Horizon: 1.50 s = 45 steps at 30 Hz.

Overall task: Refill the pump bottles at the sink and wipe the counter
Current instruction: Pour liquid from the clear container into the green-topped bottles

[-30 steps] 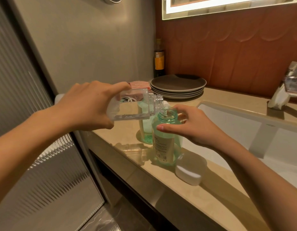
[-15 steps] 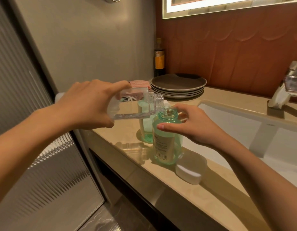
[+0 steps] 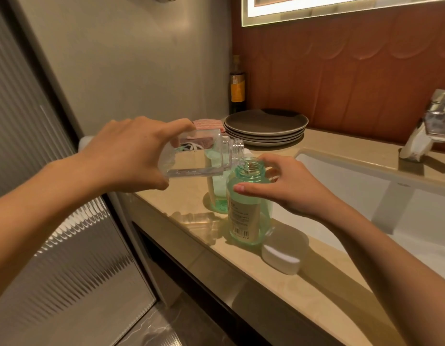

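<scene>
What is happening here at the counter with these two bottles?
A person is refilling a bottle. The left hand holds a clear plastic bottle tipped on its side, its open neck at the mouth of a green transparent bottle. That one stands upright on the beige stone counter, gripped by the right hand. A white round cap lies beside it, near the white sink.

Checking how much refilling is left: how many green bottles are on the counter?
2. The front green bottle stands open near the counter edge, held by the right hand; the rear green bottle stands behind it, partly hidden by the clear bottle in the left hand.
</scene>
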Motion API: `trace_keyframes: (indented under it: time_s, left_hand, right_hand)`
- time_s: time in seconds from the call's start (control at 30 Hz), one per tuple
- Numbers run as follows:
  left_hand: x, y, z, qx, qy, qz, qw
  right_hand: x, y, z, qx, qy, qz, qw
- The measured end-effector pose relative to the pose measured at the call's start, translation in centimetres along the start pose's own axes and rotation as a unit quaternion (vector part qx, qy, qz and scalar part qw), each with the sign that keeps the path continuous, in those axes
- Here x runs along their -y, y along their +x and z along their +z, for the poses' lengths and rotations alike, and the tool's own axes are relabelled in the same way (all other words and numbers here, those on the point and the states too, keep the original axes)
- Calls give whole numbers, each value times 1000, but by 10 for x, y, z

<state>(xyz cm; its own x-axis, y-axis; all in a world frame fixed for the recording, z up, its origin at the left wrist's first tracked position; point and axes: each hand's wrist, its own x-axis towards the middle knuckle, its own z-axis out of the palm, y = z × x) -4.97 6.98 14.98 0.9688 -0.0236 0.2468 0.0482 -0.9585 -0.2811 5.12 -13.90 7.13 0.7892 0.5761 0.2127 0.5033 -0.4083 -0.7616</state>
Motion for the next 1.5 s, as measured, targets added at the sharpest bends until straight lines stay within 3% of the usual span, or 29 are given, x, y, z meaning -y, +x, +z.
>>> trace_keyframes:
  time_s: [1.5]
  left_hand:
    - [-1, 0, -3, 5, 13, -2, 1000]
  right_hand:
    - [4, -3, -1, 2, 20, -6, 1000]
